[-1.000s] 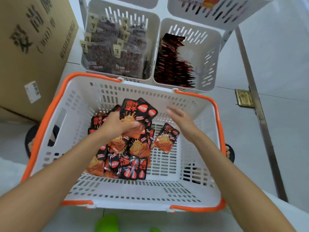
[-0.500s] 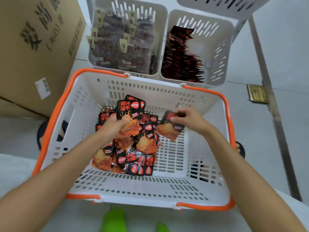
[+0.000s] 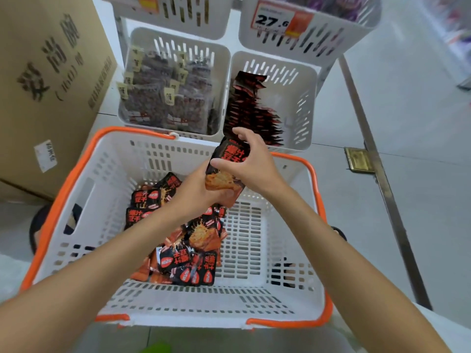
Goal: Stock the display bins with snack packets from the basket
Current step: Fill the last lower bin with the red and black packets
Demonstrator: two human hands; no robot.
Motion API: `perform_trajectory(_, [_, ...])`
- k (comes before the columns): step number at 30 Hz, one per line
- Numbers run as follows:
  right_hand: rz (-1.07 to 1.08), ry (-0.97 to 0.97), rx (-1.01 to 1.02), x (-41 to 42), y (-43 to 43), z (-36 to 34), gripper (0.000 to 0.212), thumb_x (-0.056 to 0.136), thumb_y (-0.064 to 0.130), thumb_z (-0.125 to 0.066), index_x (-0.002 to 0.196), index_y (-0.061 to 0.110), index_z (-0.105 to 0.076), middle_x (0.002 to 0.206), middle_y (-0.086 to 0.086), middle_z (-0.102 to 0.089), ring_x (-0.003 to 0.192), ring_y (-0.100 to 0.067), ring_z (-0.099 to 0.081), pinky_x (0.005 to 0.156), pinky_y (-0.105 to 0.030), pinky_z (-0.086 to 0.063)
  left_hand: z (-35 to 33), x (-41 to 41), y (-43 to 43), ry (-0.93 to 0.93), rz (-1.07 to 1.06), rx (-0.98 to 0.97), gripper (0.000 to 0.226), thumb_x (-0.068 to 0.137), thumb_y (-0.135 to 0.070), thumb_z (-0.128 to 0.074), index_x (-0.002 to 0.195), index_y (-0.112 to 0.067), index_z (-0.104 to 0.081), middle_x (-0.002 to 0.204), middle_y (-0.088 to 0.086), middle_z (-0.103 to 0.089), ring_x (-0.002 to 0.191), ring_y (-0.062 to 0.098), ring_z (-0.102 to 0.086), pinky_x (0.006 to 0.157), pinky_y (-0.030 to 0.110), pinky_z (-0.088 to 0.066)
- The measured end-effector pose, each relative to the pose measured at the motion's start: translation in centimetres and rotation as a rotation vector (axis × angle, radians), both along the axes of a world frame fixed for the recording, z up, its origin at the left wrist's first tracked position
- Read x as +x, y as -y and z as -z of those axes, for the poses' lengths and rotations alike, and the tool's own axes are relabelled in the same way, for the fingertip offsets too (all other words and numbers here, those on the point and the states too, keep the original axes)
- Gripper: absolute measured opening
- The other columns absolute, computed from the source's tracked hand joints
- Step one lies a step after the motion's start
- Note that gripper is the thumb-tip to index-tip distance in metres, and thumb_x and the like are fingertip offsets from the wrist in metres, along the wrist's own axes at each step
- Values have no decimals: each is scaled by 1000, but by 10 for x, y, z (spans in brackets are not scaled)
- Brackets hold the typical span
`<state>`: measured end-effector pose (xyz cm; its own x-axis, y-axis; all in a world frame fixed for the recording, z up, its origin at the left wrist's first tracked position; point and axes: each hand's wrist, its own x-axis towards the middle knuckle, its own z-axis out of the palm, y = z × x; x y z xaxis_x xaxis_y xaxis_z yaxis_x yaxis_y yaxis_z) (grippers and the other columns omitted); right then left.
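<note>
Both hands met over the far half of a white slotted plastic basket with an orange rim (image 3: 178,301). Between them they held a small stack of black-and-orange foil snack packets (image 3: 221,180), lifted clear of the basket floor and tilted towards its far rim. The left hand (image 3: 196,192) gripped the stack's lower end, fingers curled beneath it. The right hand (image 3: 251,164) pinched the upper end, with the thumb across the printed face and the fingers arched over the top edge. A loose pile of matching packets (image 3: 188,261) lay in the basket, heaped towards its left and near sides, while the right part of the slotted bottom showed bare. Just beyond the basket's far rim stood two white slotted display bins side by side. The right bin (image 3: 303,82) held a row of dark red-and-black packets (image 3: 252,110) packed on edge along its left wall. The left bin (image 3: 221,62) was filled with dark clear pouches with cream labels (image 3: 165,98). Above these, an upper bin carried a white-and-orange price tag (image 3: 277,20). A large brown cardboard box (image 3: 51,85) stood on the floor to the left of the basket.
</note>
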<state>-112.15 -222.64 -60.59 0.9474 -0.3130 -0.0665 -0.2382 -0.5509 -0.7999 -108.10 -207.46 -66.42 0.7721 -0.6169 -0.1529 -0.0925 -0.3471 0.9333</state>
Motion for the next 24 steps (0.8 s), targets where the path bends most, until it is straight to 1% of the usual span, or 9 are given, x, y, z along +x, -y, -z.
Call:
perform_trajectory(3, [-20, 13, 142, 2, 23, -12, 68, 73, 34, -86, 132, 27, -53, 113, 8, -60, 99, 0, -61, 79, -18, -50, -11, 20, 6, -94, 138, -18, 53, 85, -16, -77, 126, -36, -50, 113, -19, -67, 105, 10, -65, 85, 26, -56])
perform_trajectory(6, [-113, -115, 336, 5, 61, -26, 86, 72, 21, -87, 144, 34, -41, 126, -4, -58, 109, -16, -65, 85, -37, -59, -30, 44, 22, -73, 286, -70, 51, 85, -5, -74, 121, -35, -53, 98, -17, -71, 94, 11, -70, 72, 22, -57])
perform_trajectory(8, [-219, -207, 354, 10, 84, -34, 76, 75, 12, -85, 139, 31, -47, 128, -5, -61, 107, -22, -68, 85, -42, -60, -44, 60, 44, 67, 336, -6, 49, 84, -17, -77, 125, -27, -52, 102, -11, -69, 95, 12, -69, 75, 28, -57])
perform_trajectory(11, [-173, -111, 347, 22, 114, -40, 40, 80, 2, -78, 117, 6, -64, 101, -12, -73, 90, -27, -74, 75, -37, -61, -57, 87, 82, 231, 355, 79, 65, 77, -38, -82, 129, -28, -45, 113, -7, -67, 100, 13, -66, 85, 38, -57])
perform_trajectory(13, [-32, 43, 281, 31, 133, -36, 28, 79, 4, -79, 105, 6, -70, 89, -6, -74, 83, -22, -74, 71, -31, -61, -56, 112, 103, 272, 328, 111, 92, 75, -38, -84, 148, -27, -29, 145, -1, -49, 126, 10, -52, 106, 33, -45])
perform_trajectory(15, [81, 201, 138, 41, 155, -28, 21, 75, 17, -83, 94, 20, -73, 81, 11, -73, 79, -9, -71, 74, -23, -57, -49, 138, 119, 316, 297, 197, 109, 76, -39, -83, 157, -24, -12, 162, 2, -22, 146, 15, -26, 119, 34, -27])
perform_trajectory(18, [220, 285, -59, 64, 187, -2, 26, 79, 25, -81, 104, 26, -72, 93, 18, -72, 87, 3, -66, 81, -12, -49, -22, 165, 135, 369, 225, 357, 115, 80, -43, -78, 158, -23, 3, 165, 5, 0, 153, 24, 0, 123, 45, -15])
perform_trajectory(22, [284, 167, -278, 106, 222, 42, 30, 88, 15, -70, 117, 12, -69, 117, -5, -69, 108, -21, -63, 98, -26, -46, 15, 177, 153, 349, 147, 470, 125, 83, -48, -74, 151, -21, 28, 158, 6, 35, 147, 22, 28, 123, 42, 4])
perform_trajectory(24, [181, 48, -339, 129, 229, 61, 34, 88, 17, -72, 121, 11, -66, 123, -7, -65, 115, -23, -60, 100, -24, -41, 28, 183, 159, 343, 107, 435, 134, 78, -49, -78, 148, -24, 33, 155, 3, 41, 146, 19, 32, 121, 39, 8])
